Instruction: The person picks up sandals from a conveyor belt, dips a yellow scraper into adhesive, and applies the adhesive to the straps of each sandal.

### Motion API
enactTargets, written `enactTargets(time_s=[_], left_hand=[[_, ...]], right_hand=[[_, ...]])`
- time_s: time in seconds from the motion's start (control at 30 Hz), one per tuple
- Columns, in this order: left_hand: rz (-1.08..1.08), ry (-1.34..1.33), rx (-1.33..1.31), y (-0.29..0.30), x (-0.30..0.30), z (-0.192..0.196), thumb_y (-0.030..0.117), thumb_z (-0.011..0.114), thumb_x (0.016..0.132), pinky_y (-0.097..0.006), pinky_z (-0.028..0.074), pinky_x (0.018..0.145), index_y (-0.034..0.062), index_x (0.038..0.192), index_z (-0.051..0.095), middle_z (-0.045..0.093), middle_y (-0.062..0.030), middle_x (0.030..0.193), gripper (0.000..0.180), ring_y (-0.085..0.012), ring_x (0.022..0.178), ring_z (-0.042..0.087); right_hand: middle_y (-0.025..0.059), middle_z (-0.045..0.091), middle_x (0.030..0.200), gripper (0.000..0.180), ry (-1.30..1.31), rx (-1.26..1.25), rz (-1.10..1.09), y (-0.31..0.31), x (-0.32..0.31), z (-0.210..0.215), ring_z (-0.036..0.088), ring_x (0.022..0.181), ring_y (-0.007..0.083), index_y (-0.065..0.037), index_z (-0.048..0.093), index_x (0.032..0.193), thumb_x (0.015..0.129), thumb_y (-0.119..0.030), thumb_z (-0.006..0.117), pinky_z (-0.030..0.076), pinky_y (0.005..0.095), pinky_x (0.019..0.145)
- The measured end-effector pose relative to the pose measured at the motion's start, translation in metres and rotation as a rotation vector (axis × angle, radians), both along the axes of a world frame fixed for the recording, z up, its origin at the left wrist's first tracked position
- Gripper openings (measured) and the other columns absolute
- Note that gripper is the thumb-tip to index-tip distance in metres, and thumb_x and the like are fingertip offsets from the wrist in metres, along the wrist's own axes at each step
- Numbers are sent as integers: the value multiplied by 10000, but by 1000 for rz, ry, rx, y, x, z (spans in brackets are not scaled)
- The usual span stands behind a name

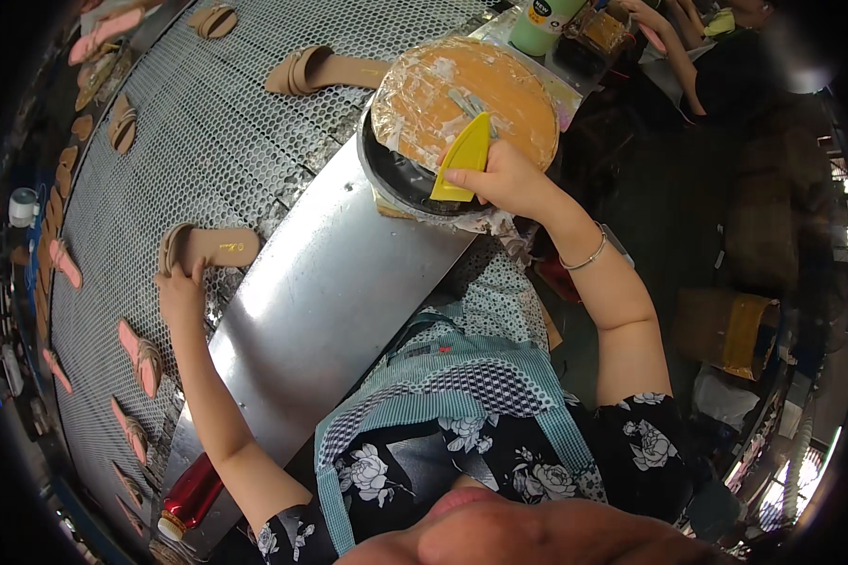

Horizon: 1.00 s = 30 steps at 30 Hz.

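Tan sandal (228, 247) at the left hand (181, 287), yellow scraper (464, 162) in the right hand (511, 179)

Largest is the grey perforated mesh surface (254, 160), spreading over the left and upper part of the view, with pink sandals (141, 363) scattered along its left side. Along its right edge runs a smooth metal sheet (334, 282), slanting up from the lower left. At the sheet's upper end stands a dark round tub (379, 174), and over its mouth sits an orange disc (424, 89), smeared with pale residue. A red bottle (193, 490) is at the sheet's lower end, its pale cap toward the lower left.

Near the tub, a second tan sandal (353, 72) rests on the mesh, heel end toward the disc. The first lies on the mesh just beside the sheet, straps to the left and heel to the right. The left hand's fingers touch it at the strap end; whether they grip or only rest there, I cannot tell.

Well apart from the left, the right hand is closed around the scraper's lower part, the tip pointing up over the disc. Smallest is a thin bracelet (589, 252) on the right wrist.
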<state>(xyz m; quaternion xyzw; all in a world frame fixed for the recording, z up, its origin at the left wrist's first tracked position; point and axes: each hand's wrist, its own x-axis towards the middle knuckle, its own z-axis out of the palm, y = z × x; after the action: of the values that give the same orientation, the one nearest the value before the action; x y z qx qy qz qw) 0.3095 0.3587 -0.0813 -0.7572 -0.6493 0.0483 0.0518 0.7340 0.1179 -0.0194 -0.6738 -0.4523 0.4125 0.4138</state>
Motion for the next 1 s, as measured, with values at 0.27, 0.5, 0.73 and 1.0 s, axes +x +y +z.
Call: enactTargets(time_s=[0.27,0.5,0.73,1.0], left_hand=[[-324,-472,639,22,1,23,561,499,890,-435,421,970,-120,1140,527,412,-280,1315,726,-418,1143,494],[-336,-2345,-300,-68,63,36,596,547,846,-400,437,940,31,1328,420,569,-129,1168,754,-288,1114,527],[91,-2591,-1232,-152,138,28,709,397,817,-472,433,935,150,1381,393,455,-148,1338,794,-341,1155,487],[134,-2405,-1199,-181,157,23,704,383,847,-443,423,966,138,1381,379,498,-101,1286,778,-258,1155,504]], right_hand=[[-10,597,755,255,107,75,-70,-8,5,-4,483,525,45,-30,641,1055,860,-193,650,390,187,473],[-14,593,765,187,34,378,-310,-34,-37,-35,482,526,31,-32,633,1037,879,-133,631,378,174,467],[6,615,861,201,462,516,-209,-43,-106,-19,514,597,40,-41,590,1086,896,-98,624,423,161,541],[5,604,967,213,386,662,-7,-18,-131,-23,513,685,27,-44,574,1119,913,-92,598,438,167,598]])
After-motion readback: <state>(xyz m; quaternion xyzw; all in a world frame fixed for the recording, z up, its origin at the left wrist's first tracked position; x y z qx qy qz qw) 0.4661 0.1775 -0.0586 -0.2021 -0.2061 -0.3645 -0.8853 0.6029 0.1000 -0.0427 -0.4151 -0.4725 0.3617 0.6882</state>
